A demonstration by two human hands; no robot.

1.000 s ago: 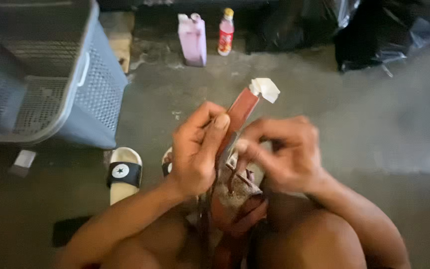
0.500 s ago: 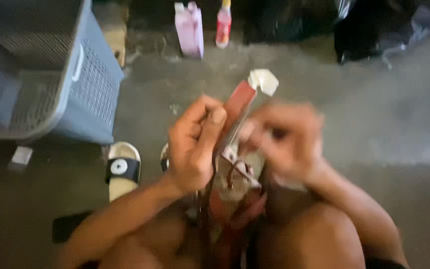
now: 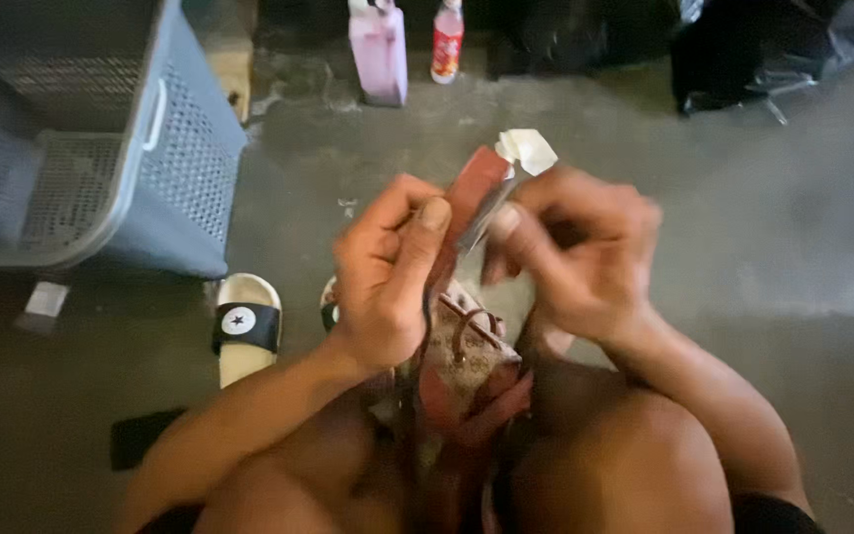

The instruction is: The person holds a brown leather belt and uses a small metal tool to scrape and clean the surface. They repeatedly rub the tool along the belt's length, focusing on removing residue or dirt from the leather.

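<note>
1. Grey perforated laundry basket (image 3: 101,148), far left of the red bag and well apart from it, parked on the concrete floor (image 3: 793,227), out of the way of the hands.
2. Red and patterned bag (image 3: 462,371), wedged between the knees, apparently so the legs steady it and leave both hands free; red strap (image 3: 471,188) rising from it to between the hands.
3. Left hand (image 3: 387,272), just left of the bag's strap, fingers curled shut and thumb pressed on the strap, seemingly holding it taut.
4. Right hand (image 3: 580,257), just right of the strap, blurred; fingertips pinched together at the strap's edge near a thin grey part, though exactly what is gripped cannot be told.
5. Pink bottle (image 3: 380,49) and smaller red bottle (image 3: 446,42), far beyond the bag, upright side by side.
6. White slipper with black band (image 3: 247,326), left of the bag, lying flat on the floor.
7. White tag (image 3: 529,150), at the strap's top end, above both hands.
</note>
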